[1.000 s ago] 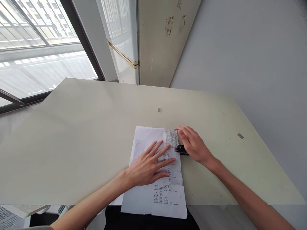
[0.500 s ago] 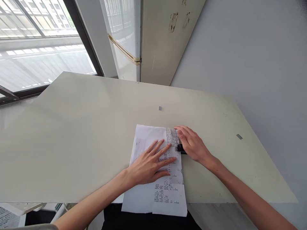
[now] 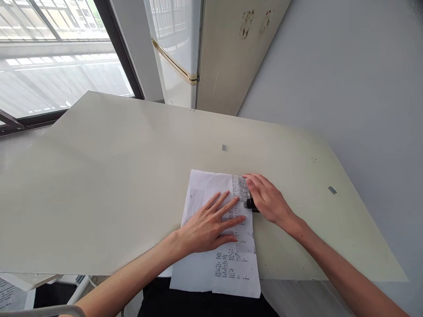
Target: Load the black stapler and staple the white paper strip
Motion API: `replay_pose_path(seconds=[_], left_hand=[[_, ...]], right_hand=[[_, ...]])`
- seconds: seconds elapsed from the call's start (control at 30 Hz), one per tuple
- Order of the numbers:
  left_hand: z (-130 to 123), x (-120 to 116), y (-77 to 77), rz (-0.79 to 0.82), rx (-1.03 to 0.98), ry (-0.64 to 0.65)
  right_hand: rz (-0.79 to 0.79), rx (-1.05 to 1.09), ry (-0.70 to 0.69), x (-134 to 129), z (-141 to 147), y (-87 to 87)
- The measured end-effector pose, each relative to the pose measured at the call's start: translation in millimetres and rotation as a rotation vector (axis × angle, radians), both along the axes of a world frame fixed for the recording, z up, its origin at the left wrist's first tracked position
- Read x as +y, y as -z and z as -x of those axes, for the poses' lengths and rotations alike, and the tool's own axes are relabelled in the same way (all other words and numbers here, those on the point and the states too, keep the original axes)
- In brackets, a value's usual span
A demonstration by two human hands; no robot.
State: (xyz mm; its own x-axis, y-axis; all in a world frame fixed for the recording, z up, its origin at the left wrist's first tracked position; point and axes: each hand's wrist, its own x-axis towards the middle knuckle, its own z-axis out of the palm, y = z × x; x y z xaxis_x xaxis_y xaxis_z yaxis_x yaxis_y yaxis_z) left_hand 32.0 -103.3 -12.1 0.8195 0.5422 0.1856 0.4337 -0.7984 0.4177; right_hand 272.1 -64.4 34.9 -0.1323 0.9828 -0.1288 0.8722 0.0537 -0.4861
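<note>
A sheet of printed paper (image 3: 198,275) lies on the table, its lower end reaching past the front edge. Flat on the sheet rests my left hand (image 3: 209,226), fingers spread, holding it down. My right hand (image 3: 267,198) is curled over a black stapler (image 3: 250,204) at the paper's right edge. Only the stapler's dark end shows, overlapping the sheet; the rest is hidden under the palm. Rows of staples (image 3: 240,187) cover the sheet's upper right, beside the right fingertips.
The pale table (image 3: 115,189) spreads around the paper, with small grey patches (image 3: 224,147) on its top. Behind it stands a refrigerator (image 3: 228,66), with a window (image 3: 59,66) to the left and a grey wall (image 3: 357,79) to the right.
The view has shifted slightly, so the whole scene sits a little differently in the picture. Both hands keep nearly the same places on the paper and stapler.
</note>
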Motion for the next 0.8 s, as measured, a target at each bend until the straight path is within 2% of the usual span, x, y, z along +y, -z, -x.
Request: replay_pose_path(seconds=[0.8], left_hand=[[-3.5,-2.0,3.9,0.021,-0.037,-0.005]], right_hand=[[0.023,-0.091,0.01,-0.6,1.7,5.8]])
